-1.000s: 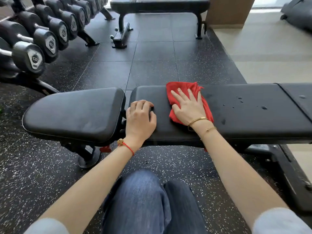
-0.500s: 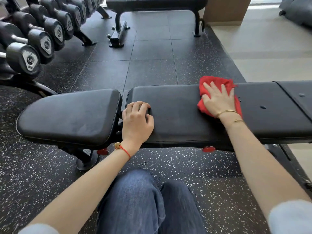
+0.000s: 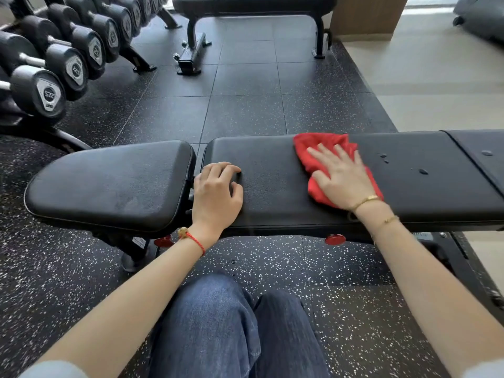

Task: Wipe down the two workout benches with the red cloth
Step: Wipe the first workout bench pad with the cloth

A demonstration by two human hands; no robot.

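The floor (image 3: 245,110) under me is dark rubber tile flecked with white, meeting pale flooring on the right. The near bench (image 3: 272,192) runs across in front of my knees, black and padded, its seat pad (image 3: 109,184) separated from the long back pad by a narrow gap. The long pad looks matte and faintly damp where it has a dull sheen, and a few water drops (image 3: 422,171) sit on it to the right of my right hand. A second bench (image 3: 253,4) stands well apart at the far end of the tiles, black top on a dark frame. A rack of dumbbells (image 3: 51,91) lines the left side.

My jeans (image 3: 231,328) fill the bottom centre, and both forearms reach out over them.

The cloth (image 3: 313,148) is bright red, soft and rumpled, lying on the far half of the long pad, its top edge near the pad's far rim. My right hand (image 3: 341,178) lies flat on it, fingers straight and spread, pressing it down; red shows beyond my fingertips and along both sides of my palm. Two thin gold bracelets (image 3: 366,200) circle that wrist.

My left hand (image 3: 218,192) rests on the left end of the long pad, fingers curled loosely, knuckles up, holding nothing. A red string (image 3: 197,241) is tied round that wrist.
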